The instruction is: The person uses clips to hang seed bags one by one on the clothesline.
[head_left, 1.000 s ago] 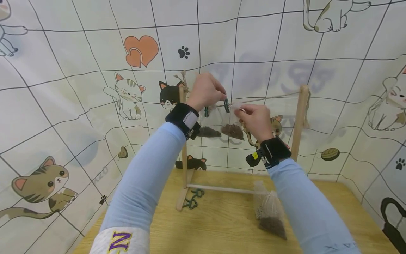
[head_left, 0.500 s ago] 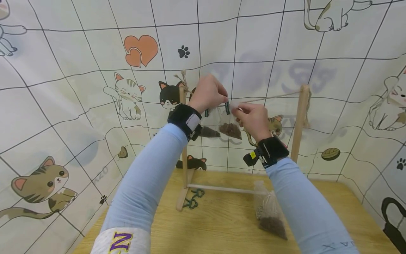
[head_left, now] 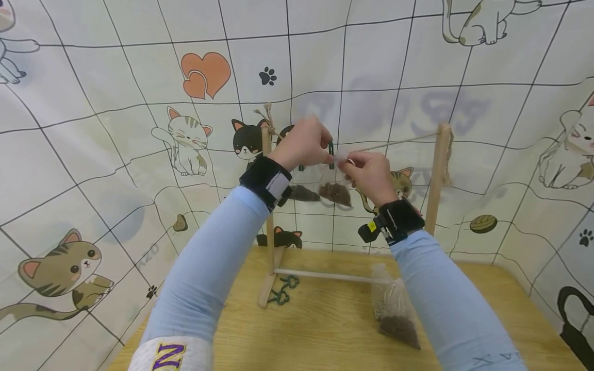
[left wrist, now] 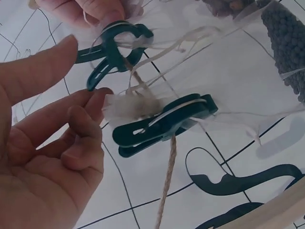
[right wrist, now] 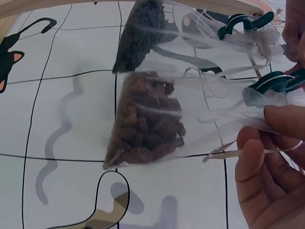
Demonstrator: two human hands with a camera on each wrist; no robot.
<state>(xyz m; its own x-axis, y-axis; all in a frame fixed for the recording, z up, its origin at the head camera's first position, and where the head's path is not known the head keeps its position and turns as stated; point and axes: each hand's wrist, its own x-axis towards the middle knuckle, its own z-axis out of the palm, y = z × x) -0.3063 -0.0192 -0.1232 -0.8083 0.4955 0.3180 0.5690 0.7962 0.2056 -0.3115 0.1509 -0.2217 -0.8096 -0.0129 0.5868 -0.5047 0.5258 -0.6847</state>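
A sheer drawstring bag (right wrist: 145,124) of brown lumps hangs from the twine (head_left: 408,140). My right hand (head_left: 371,172) pinches its gathered top between thumb and fingers. A dark green clip (left wrist: 112,55) sits on the twine and the bag's top. Beside it is my left hand (head_left: 303,141); in the left wrist view its thumb and fingers are spread apart around the clip's handle ends, not squeezing them. A second green clip (left wrist: 167,121) holds another sheer bag (right wrist: 143,36) of small dark grey pellets on the same twine.
Wooden posts (head_left: 438,180) hold the twine, with a pale crossbar (head_left: 329,276) low between them. Several loose green clips (head_left: 280,296) lie by the left foot. Filled sheer bags (head_left: 396,314) lie on the wooden table (head_left: 315,330) at right. A cat-print sheet hangs behind.
My left hand has let go of the clip's handles and moved slightly down, its fingers now spread. The right hand shifted slightly left and keeps its pinch on the bag.
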